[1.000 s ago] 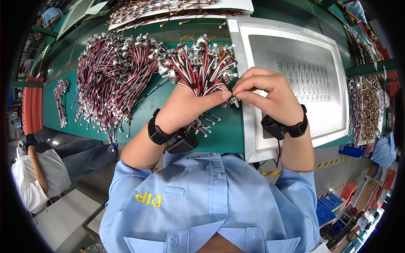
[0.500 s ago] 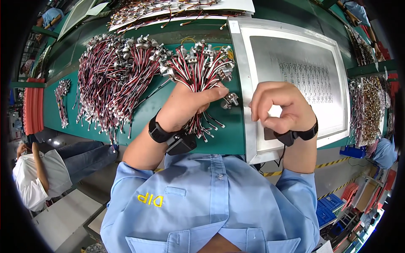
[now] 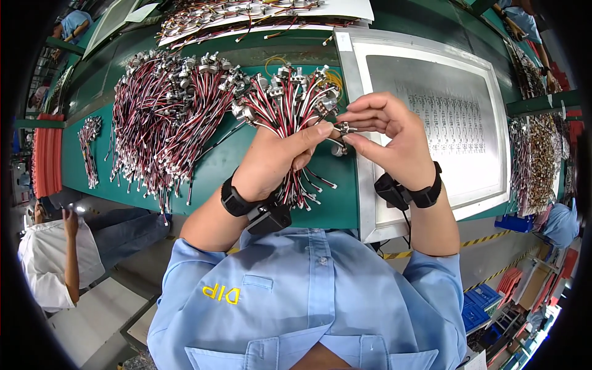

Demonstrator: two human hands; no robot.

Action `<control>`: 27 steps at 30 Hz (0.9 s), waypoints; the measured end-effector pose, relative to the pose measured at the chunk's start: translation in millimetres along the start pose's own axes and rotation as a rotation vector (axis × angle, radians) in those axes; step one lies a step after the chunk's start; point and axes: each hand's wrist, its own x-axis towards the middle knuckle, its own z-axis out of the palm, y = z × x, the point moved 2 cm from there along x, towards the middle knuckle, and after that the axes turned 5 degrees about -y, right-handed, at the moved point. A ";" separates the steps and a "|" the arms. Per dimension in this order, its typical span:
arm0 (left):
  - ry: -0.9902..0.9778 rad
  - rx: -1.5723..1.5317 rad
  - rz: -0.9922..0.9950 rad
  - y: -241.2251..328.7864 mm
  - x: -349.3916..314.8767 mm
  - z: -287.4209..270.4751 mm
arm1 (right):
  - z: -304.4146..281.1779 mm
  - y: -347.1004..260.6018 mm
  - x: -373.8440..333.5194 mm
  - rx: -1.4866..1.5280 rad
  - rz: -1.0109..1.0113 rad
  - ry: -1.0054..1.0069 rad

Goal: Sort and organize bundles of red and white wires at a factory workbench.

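Note:
My left hand is closed around a bundle of wired potentiometers. Their metal bodies fan out above the fist, while red, black and white wires end in small white plugs below it. At the right side of this bundle is my right hand, its fingers stretched out and the thumb apart. Between its fingertips and thumb sits one potentiometer jutting from the bundle; whether the fingertips touch it I cannot tell. Another potentiometer hangs just below.
A big heap of similar wired potentiometers lies left on the green table, with a small bunch farther left. To the right rests a metal-framed panel. More wired parts lie on a white board behind. A person is at lower left.
My right hand has moved left to the bundle, and its curled fingers have straightened. My left hand keeps its hold, nearly in place. The person at lower left has moved an arm.

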 end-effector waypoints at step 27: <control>-0.187 -0.316 -0.009 1.2 0.6 -4.8 | -15.4 -7.7 -3.7 -0.133 -0.035 -0.160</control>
